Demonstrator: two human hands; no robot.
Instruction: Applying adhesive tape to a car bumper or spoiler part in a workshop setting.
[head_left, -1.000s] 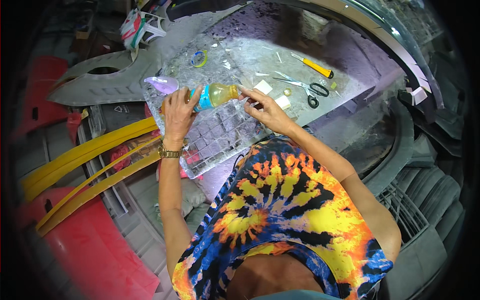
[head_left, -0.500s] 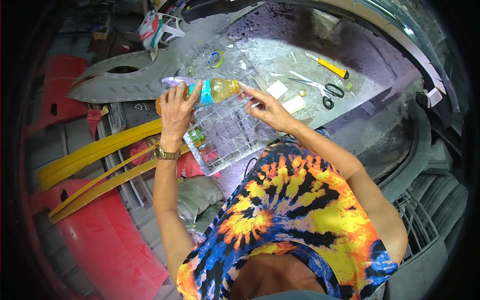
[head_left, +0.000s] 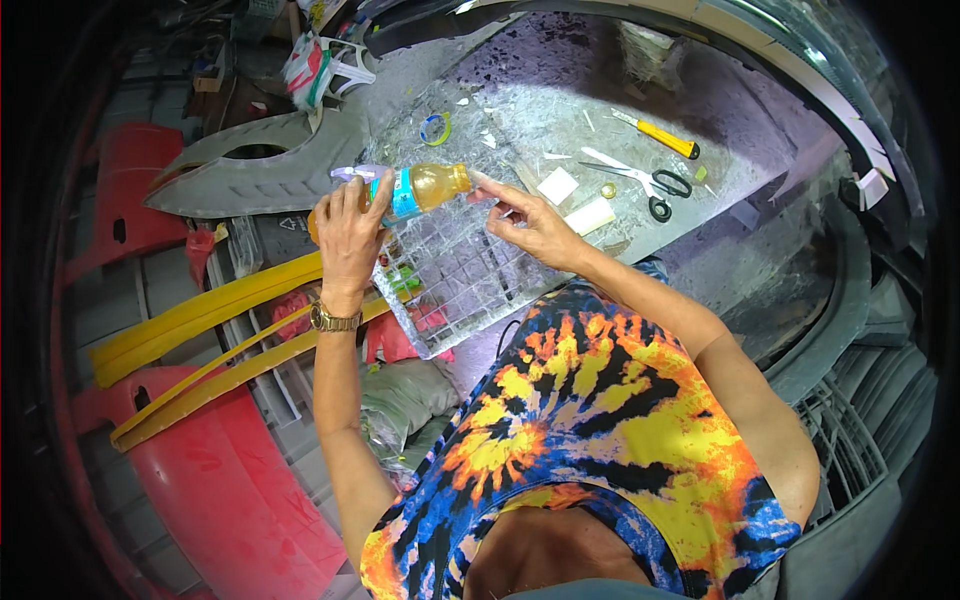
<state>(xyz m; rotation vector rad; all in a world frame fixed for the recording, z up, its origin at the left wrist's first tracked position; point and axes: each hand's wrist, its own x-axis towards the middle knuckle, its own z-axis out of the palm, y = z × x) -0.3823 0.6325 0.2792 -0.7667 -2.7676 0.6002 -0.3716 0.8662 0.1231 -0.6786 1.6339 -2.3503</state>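
My left hand (head_left: 350,232) is wrapped around a plastic bottle (head_left: 436,186) of amber liquid with a blue label. The bottle lies almost level, its neck pointing right. Behind my left hand, a purple piece (head_left: 362,173) shows partly; its kind is unclear. My right hand (head_left: 535,228) is at the bottle's mouth, thumb and forefinger close together on something small and pale that I cannot make out. Beneath both hands is a dusty wire grid rack (head_left: 460,290).
On the worktable (head_left: 540,110) lie scissors (head_left: 645,178), a yellow utility knife (head_left: 665,138), tape rolls (head_left: 435,128) and white pads (head_left: 590,216). Yellow strips (head_left: 210,305) and red panels (head_left: 230,480) are at left. A grey curved panel (head_left: 240,185) is at the far left, a dark curved strip (head_left: 840,100) far right.
The whole view has shifted slightly. My left hand still holds the bottle, and my right fingers stay at its mouth with little visible movement.
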